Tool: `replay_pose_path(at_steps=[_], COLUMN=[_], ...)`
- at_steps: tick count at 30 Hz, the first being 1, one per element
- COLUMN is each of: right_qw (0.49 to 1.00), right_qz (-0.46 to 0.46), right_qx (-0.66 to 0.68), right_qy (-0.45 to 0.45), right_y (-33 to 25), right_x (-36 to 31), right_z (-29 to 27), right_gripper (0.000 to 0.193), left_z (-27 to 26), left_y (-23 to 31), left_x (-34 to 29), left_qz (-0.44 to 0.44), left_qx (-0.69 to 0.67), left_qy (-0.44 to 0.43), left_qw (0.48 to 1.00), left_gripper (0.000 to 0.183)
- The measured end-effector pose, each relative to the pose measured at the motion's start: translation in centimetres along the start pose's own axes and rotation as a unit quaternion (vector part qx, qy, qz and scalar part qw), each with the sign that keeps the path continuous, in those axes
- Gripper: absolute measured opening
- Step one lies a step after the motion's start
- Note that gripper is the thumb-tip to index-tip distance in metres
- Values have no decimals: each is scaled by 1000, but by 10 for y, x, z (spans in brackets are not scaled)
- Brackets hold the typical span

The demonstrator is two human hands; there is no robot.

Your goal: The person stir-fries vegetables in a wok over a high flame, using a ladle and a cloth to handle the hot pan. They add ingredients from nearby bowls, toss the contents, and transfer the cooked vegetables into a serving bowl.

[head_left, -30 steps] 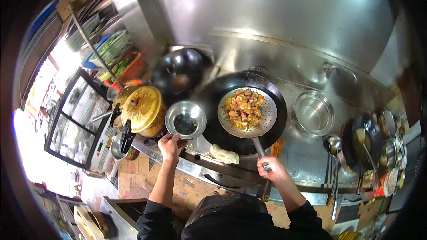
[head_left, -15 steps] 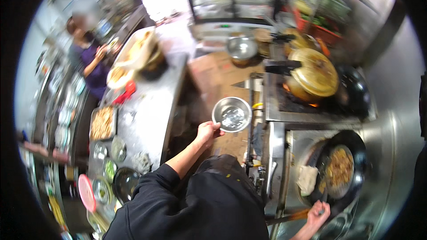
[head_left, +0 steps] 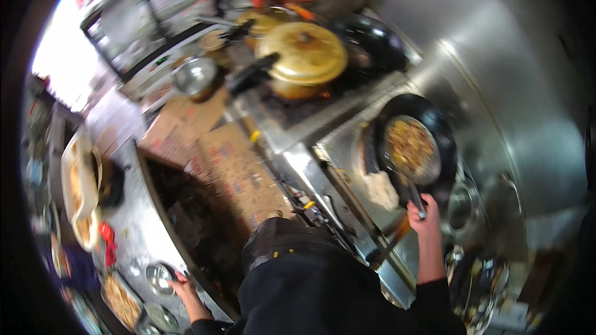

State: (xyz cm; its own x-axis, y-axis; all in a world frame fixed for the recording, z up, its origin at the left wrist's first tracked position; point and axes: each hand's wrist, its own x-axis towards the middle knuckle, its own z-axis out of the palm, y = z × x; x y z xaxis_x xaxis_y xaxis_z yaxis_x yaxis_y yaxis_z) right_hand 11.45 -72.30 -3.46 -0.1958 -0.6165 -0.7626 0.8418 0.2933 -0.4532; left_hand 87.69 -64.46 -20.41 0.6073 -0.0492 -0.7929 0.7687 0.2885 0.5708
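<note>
Two hands, two jobs, and you're stretched wide between them. Your right hand point(head_left: 425, 217) is wrapped shut around the long handle of the perforated skimmer point(head_left: 411, 149), which sits loaded with browned pieces of food inside the black wok point(head_left: 441, 130), up and away from your knuckles. Just to the thumb side of that grip lies a pale cloth point(head_left: 380, 189) on the steel range edge.

Your left hand point(head_left: 183, 285) is far off on the other side, down at the counter point(head_left: 133, 236) behind you, fingers curled onto the rim of a small steel bowl point(head_left: 158, 278). How tightly those fingers pinch it you can't quite tell; the picture is smeared there. A tray of food point(head_left: 121, 301) lies just beyond the fingertips, toward the lower edge.

Here's the worry: your head is turned and your arms are spread, so neither grip gets a proper look. The skimmer could tilt while you're not watching and drop hot food over the wok's rim, or the cloth beside your right hand could slide toward the heat. Over on the left, a loose fingertip hold on that bowl could let it slip off the counter edge. The brass-coloured lidded pot point(head_left: 303, 56) sits over flame well ahead, clear of both hands.
</note>
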Motion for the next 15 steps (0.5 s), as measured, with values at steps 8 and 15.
replay_pose_path(at_steps=[8, 15], right_qw=[953, 932], right_qz=[-107, -167], right_qx=[214, 245], right_qy=[187, 206], right_y=[21, 38], right_x=[-7, -3], right_z=[-1, -8], right_gripper=[50, 46], left_z=[49, 78], left_y=[-130, -220], left_x=[-18, -94], left_qz=[-155, -138], left_qx=[288, 591], left_qy=[-325, -470], left_qw=[887, 641], left_gripper=[41, 32])
